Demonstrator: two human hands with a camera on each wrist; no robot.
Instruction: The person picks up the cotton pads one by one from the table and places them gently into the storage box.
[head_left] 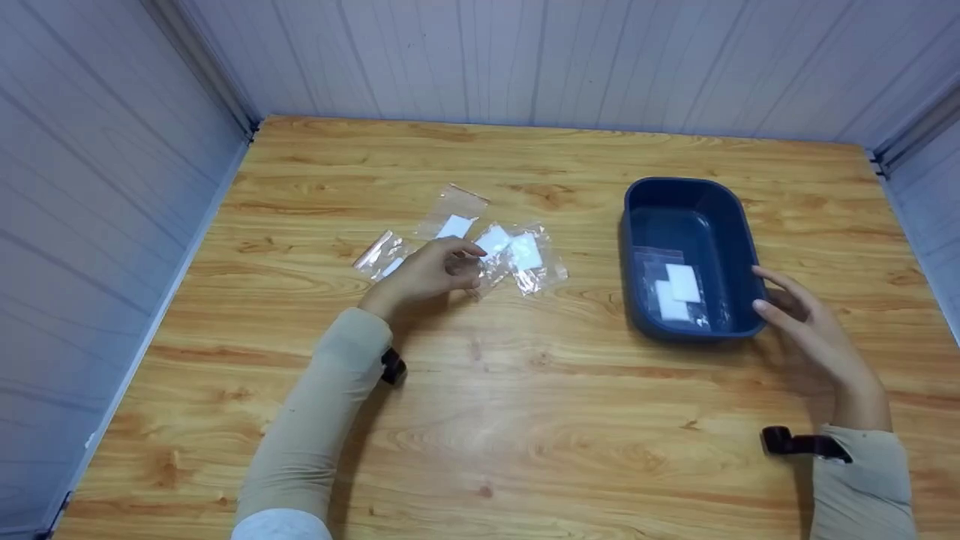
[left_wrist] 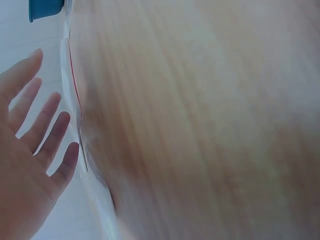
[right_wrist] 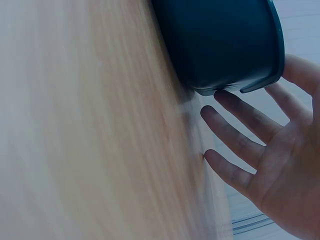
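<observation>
My left hand (head_left: 435,271) hovers over small clear zip bags, its fingers relaxed and apart in the left wrist view, holding nothing. Nearest its fingertips lies a bag with a white square piece (head_left: 494,240); another such bag (head_left: 527,253) overlaps it on the right. Behind the hand is a bag (head_left: 459,201), and a further bag (head_left: 382,253) is partly covered by it. My right hand (head_left: 814,330) touches the right side of a dark blue bin (head_left: 636,225), thumb and index fingertip at the rim, other fingers loosely extended beside the wall (right_wrist: 225,45).
Inside the bin, near its front, lie bags with white pieces (head_left: 682,283). The wooden table (head_left: 510,420) meets a pale panelled wall (head_left: 495,60) at the back and another panel (head_left: 90,210) on the left. Dark straps with cameras sit at both wrists.
</observation>
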